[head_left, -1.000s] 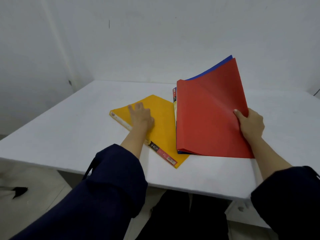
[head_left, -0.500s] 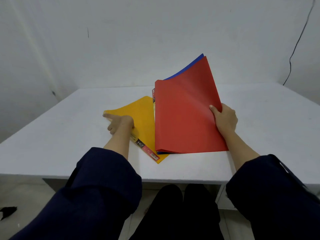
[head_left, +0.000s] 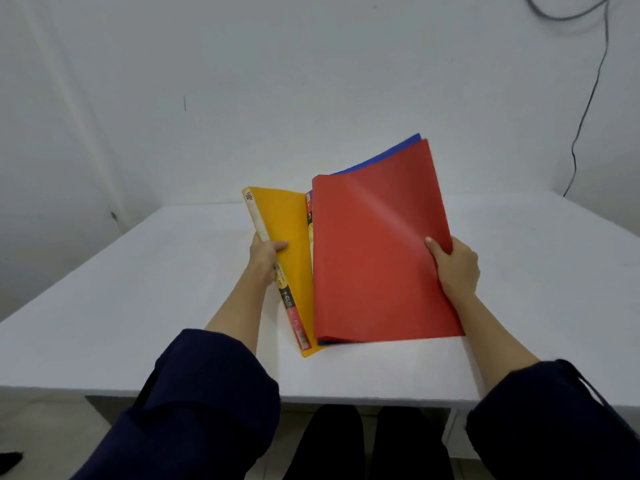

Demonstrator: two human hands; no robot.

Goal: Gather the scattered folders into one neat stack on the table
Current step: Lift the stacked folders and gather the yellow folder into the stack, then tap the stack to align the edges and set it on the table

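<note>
My left hand [head_left: 266, 255] grips the spine edge of a yellow folder [head_left: 289, 244], which is tilted up off the white table [head_left: 138, 306] with its near corner low by the front edge. My right hand [head_left: 453, 265] holds the right edge of a red folder [head_left: 374, 258], raised at a slant. A blue folder [head_left: 398, 152] sits right behind the red one; only its top edge and a sliver at the bottom show. The red folder overlaps the yellow folder's right side.
A white wall rises just behind the table. A dark cable [head_left: 585, 109] hangs down the wall at the far right. The table's front edge lies close to my dark-sleeved arms, and my legs show below it.
My left hand went from resting on the flat yellow folder to gripping its spine edge and lifting it up beside the red folder. My right hand kept holding the red and blue folders.
</note>
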